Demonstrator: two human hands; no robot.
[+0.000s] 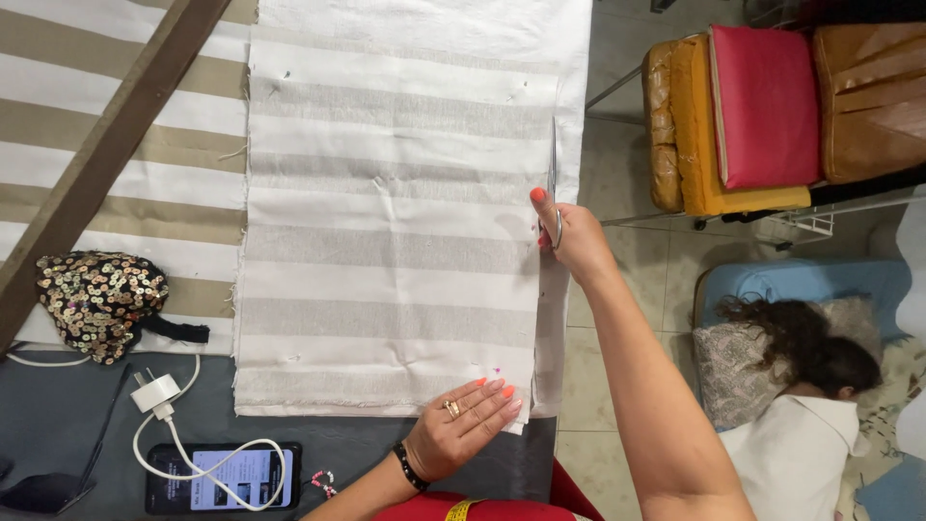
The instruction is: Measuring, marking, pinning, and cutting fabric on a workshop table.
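Striped fabric between both hands

Dark table — striped fabric, phone, charger.

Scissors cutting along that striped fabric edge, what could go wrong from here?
The scissors run beside pins in the striped fabric; the blades might strike one. The left hand presses only the near corner, so the layers could shift and the cut wander. The right hand's index finger lies near the blades.
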